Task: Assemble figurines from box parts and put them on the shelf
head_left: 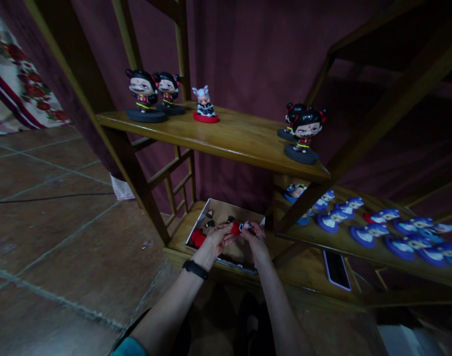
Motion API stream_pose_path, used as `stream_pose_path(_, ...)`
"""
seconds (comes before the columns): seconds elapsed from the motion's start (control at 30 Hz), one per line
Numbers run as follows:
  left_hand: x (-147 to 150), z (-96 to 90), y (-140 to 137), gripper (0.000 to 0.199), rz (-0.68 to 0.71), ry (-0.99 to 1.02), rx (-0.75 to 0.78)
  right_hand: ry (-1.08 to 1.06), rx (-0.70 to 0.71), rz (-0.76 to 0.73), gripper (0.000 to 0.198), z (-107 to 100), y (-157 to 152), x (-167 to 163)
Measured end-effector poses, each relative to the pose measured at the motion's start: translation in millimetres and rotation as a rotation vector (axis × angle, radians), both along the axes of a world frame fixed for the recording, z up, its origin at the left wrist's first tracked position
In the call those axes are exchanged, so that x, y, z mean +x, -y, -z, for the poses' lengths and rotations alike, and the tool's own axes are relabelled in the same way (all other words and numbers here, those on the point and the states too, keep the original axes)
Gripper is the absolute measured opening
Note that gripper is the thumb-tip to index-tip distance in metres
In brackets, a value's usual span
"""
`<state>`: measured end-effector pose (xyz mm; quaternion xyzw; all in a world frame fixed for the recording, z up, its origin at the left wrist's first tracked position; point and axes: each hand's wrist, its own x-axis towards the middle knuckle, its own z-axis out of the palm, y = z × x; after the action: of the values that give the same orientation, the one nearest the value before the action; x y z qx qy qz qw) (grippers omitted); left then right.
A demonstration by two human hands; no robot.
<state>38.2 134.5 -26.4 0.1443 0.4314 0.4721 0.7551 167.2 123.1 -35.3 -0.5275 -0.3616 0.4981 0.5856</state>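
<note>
Over a shallow cardboard box (207, 203), both of my hands hold one small figurine (244, 226) with a white head and a red round base. My left hand (220, 238) is closed on the red base end, and a dark band sits on that wrist. The fingers of my right hand (254, 236) pinch the figurine near its head. Inside the box lie red round pieces (198, 238) at the left and several small dark figures (210, 213). My hands and forearms hide part of the box's front.
The wooden shelf (244, 138) above carries dark-haired figurines (142, 94) and a white-haired figurine (203, 105) on a red base. Several blue-based figurines (333, 217) stand on the right shelf. A phone (336, 269) lies on the lower board. A slanted wooden post (344, 143) crosses at right.
</note>
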Motion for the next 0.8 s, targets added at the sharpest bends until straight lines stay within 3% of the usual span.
stream_pose_path(0.4, 2, -2.1, 0, 0.019, -0.036, -0.075, 0.054, 0.234, 0.093, -0.017, 0.030, 11, -8, 2)
stream_pose_path(0.6, 2, -9.1, 4, 0.016, 0.017, -0.048, 0.120, 0.232, 0.110, 0.005, 0.028, 11, -9, 4)
stream_pose_path(0.8, 2, -6.7, 5, 0.009, -0.035, -0.046, 0.095, 0.219, 0.097, -0.024, 0.029, 13, -10, 5)
